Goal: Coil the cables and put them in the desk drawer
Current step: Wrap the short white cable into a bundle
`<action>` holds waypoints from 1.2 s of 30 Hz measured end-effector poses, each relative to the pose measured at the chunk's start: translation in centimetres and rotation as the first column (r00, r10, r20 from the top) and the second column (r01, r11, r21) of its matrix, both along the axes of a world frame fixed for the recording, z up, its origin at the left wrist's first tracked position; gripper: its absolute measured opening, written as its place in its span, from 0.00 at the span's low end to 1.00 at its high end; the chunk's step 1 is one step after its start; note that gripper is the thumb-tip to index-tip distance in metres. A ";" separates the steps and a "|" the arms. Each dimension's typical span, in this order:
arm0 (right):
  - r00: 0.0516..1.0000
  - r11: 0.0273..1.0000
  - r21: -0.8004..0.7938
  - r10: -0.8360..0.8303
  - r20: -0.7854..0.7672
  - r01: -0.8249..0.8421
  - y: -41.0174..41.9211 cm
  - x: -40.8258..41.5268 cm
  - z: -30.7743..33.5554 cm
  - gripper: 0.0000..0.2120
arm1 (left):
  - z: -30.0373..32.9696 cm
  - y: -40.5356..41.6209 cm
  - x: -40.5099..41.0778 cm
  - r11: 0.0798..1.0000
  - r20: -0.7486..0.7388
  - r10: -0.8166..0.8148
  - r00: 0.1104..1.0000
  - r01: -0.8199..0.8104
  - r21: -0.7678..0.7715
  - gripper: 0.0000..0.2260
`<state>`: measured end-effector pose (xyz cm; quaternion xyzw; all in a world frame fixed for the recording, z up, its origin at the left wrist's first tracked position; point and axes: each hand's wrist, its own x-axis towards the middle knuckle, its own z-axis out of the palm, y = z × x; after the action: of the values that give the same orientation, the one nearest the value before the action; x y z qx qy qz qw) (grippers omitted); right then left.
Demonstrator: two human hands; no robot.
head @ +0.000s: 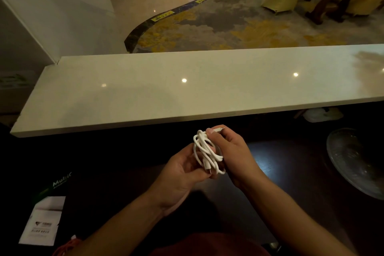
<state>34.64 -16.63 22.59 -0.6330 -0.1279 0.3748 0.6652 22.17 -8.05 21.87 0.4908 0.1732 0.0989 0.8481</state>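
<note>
- White cable: lying gathered in a loose bundle of loops, held in the air between both hands, just on the near side of the white stone counter and below its front edge. One plug end is hanging at the bottom of the bundle; the other is sticking out at the top.
- Right hand: fingers curling round the right side of the bundle, thumb and forefinger pinching the upper plug end.
- Left hand: palm turned up, fingers curling under and gripping the lower left of the bundle.
- Dark desk surface: lying beneath the hands, on the near side of the counter.
- Glass dish: sitting on the desk, below the counter's right end.
- Printed carton: lying below the counter's left end, well apart from the hands.
</note>
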 end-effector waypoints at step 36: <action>0.963 0.985 0.133 0.070 0.262 -0.108 -1.4 0.3 1.0 0.10 | 1.6 3.7 0.5 0.876 -0.082 0.146 0.986 -0.090 0.475 0.14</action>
<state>34.91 -18.01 23.62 -0.6192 -0.2683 0.3089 0.6702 22.67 -4.30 23.50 0.6747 0.2226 0.1609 0.6851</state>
